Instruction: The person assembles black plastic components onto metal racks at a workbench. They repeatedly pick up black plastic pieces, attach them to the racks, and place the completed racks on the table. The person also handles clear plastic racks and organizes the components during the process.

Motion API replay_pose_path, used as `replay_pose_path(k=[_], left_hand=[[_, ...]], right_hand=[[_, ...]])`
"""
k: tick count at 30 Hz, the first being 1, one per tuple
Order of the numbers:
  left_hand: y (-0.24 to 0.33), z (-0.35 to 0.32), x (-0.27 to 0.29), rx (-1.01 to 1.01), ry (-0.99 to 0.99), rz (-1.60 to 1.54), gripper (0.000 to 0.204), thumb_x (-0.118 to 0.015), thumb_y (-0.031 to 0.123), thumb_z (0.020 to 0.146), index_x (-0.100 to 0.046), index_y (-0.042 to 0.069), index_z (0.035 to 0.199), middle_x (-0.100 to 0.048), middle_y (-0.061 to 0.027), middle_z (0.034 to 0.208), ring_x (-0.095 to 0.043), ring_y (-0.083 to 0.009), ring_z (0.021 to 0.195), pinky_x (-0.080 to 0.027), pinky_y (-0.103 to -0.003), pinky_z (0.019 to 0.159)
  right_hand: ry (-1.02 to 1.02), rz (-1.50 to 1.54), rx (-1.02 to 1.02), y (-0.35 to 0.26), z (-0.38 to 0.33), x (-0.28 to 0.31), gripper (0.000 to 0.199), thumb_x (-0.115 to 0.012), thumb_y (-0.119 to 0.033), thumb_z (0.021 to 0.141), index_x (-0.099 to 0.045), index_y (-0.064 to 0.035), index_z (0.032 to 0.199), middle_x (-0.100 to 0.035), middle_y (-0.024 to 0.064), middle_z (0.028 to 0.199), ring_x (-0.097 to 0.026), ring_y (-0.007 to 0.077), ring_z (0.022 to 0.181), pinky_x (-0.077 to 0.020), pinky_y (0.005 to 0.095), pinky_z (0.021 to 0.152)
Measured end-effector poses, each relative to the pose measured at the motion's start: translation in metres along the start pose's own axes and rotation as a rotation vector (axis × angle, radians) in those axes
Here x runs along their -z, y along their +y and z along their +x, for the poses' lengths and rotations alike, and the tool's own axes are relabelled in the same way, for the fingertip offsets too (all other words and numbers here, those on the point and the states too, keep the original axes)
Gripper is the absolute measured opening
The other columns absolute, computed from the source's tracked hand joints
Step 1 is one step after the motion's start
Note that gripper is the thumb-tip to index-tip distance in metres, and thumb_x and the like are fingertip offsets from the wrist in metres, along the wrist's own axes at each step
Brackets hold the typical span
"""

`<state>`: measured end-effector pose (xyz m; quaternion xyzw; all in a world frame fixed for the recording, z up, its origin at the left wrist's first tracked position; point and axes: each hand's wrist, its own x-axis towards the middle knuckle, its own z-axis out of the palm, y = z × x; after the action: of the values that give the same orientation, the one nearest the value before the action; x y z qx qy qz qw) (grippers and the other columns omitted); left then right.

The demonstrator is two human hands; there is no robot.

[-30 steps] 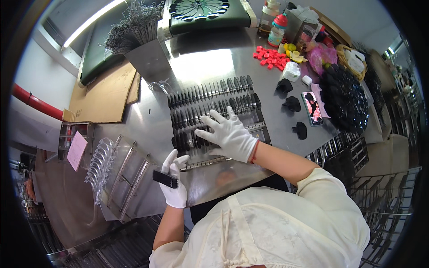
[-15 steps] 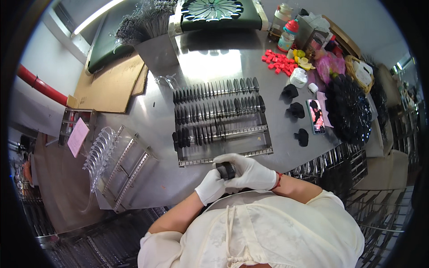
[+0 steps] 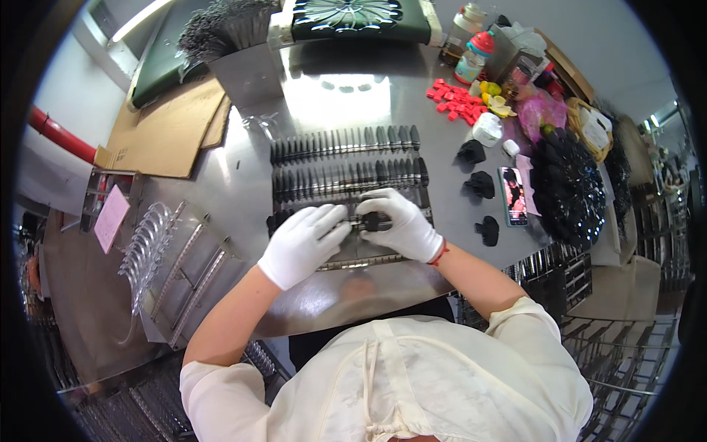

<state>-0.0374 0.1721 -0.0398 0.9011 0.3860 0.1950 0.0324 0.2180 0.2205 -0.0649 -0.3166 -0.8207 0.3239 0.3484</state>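
Left hand: the gloved left hand (image 3: 303, 243) lies palm down on the metal rack (image 3: 346, 193), fingers loosely curled, clasping nothing I can make out.
Right hand: the gloved right hand (image 3: 401, 225) pinches a small black piece (image 3: 372, 220) at the rack's lower row.
Rack: on the steel table (image 3: 243, 184), filled with dark slender parts.
Change: half a second ago both hands were joined near the body below the rack; now they are up over it.

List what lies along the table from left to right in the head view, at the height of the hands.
Pink paper → clear curved pieces → left hand → small black part → right hand → black clump → phone → round black tray.
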Motion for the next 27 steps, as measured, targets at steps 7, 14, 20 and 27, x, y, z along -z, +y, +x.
replay_pose_path(k=[7,14,20,27], left_hand=[[0.015,-0.001,0.006,0.104,-0.057,0.031,0.080,-0.086,0.030,0.068,-0.058,0.000,0.137,-0.057,-0.0186,0.145,-0.051,-0.0384,0.138,-0.035,-0.059,0.117],[0.008,-0.005,-0.002,0.152,-0.072,0.101,0.081,-0.085,0.029,0.069,-0.057,0.003,0.140,-0.050,-0.0189,0.151,-0.042,-0.0451,0.141,-0.027,-0.065,0.119],[0.019,-0.006,0.008,0.102,-0.186,0.080,0.080,-0.084,0.032,0.068,-0.058,0.001,0.137,-0.049,-0.0247,0.150,-0.042,-0.0486,0.141,-0.028,-0.068,0.117],[0.027,0.011,0.012,0.110,-0.157,0.057,0.085,-0.086,0.033,0.070,-0.054,-0.001,0.141,-0.050,-0.0228,0.151,-0.044,-0.0458,0.141,-0.029,-0.063,0.118]], right_hand=[[-0.053,-0.158,0.210,-0.005,0.008,-0.005,0.043,-0.082,-0.010,0.073,-0.072,-0.0178,0.114,-0.065,0.0177,0.118,-0.067,0.0365,0.106,-0.0588,0.0425,0.089],[-0.029,-0.154,0.136,0.015,-0.012,0.012,0.050,-0.084,-0.014,0.070,-0.073,-0.0241,0.118,-0.063,0.0197,0.128,-0.069,0.0361,0.103,-0.0586,0.0416,0.090],[-0.049,-0.249,0.136,0.015,-0.021,0.039,0.051,-0.087,-0.017,0.070,-0.074,-0.0241,0.120,-0.067,0.0156,0.131,-0.071,0.0318,0.098,-0.0595,0.0418,0.086],[-0.066,-0.343,0.025,0.011,-0.034,0.077,0.048,-0.089,-0.026,0.071,-0.077,-0.0184,0.116,-0.069,0.0164,0.131,-0.073,0.0303,0.080,-0.0600,0.0391,0.074]])
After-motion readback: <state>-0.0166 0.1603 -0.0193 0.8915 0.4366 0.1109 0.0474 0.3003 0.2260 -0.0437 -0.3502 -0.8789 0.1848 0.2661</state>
